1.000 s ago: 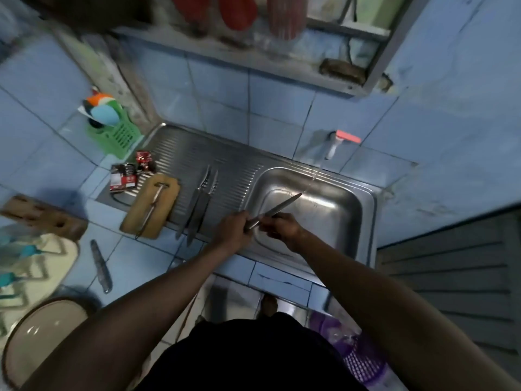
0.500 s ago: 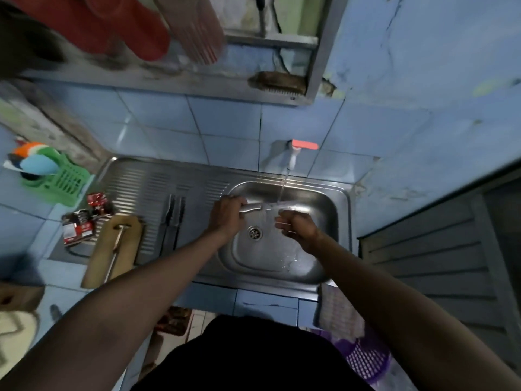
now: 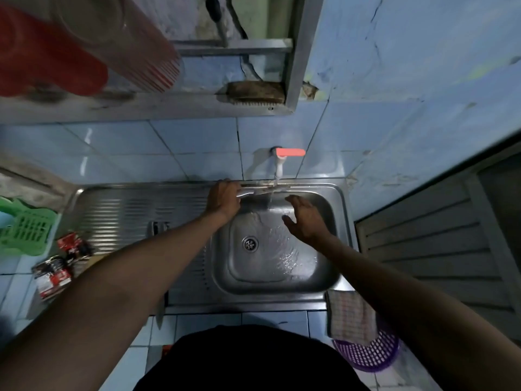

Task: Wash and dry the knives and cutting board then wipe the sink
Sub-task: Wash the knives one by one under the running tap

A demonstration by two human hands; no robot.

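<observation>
My left hand [image 3: 223, 198] grips the handle of a steel knife [image 3: 260, 191] at the back of the steel sink [image 3: 332, 280]. Its blade lies level under the stream from the tap [image 3: 284, 158], which has a red lever. Over the right side of the basin my right hand [image 3: 304, 218] hovers with loose fingers, holding nothing and apart from the blade. Water runs over the sink floor toward the drain [image 3: 249, 244]. The tips of two other knives [image 3: 159, 227] show on the ribbed drainboard [image 3: 127, 210], mostly hidden behind my left forearm. The cutting board is hidden.
A green basket [image 3: 26, 231] stands at the far left, with red packets [image 3: 60, 263] beside the drainboard. A checked cloth [image 3: 351, 316] hangs at the sink's front right above a purple basket [image 3: 372, 354]. Red cups [image 3: 70, 49] and a brush [image 3: 255, 93] sit on the shelf above.
My left hand carried the knife from the sink's front to the back under the running tap. My right hand let go of the blade and opened. The view tilted upward.
</observation>
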